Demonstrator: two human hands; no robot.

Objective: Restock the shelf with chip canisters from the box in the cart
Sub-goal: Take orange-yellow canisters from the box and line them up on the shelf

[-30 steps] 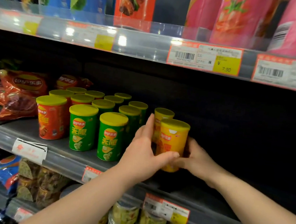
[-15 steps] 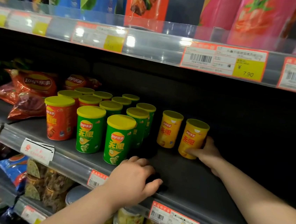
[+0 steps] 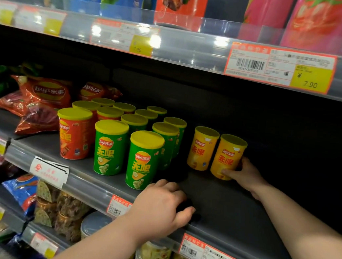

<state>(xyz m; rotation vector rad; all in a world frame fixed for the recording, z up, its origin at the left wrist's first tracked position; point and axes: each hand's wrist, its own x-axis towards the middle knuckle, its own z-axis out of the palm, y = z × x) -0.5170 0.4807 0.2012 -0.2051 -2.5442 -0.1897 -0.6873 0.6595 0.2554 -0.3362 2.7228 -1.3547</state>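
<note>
Since a second ago the left hand (image 3: 157, 208) has dropped from the yellow canister (image 3: 226, 156) to the shelf (image 3: 231, 209) lip, where it rests loosely curled, holding nothing, probably to steady the reach. Meanwhile the right hand (image 3: 245, 175) grips that canister low on its far side, standing it upright just beside its yellow twin (image 3: 200, 149), likely starting a row right of the green canisters (image 3: 143, 160).

Yellow canister (image 3: 227, 156) (upright) on shelf (image 3: 231, 209)
</note>
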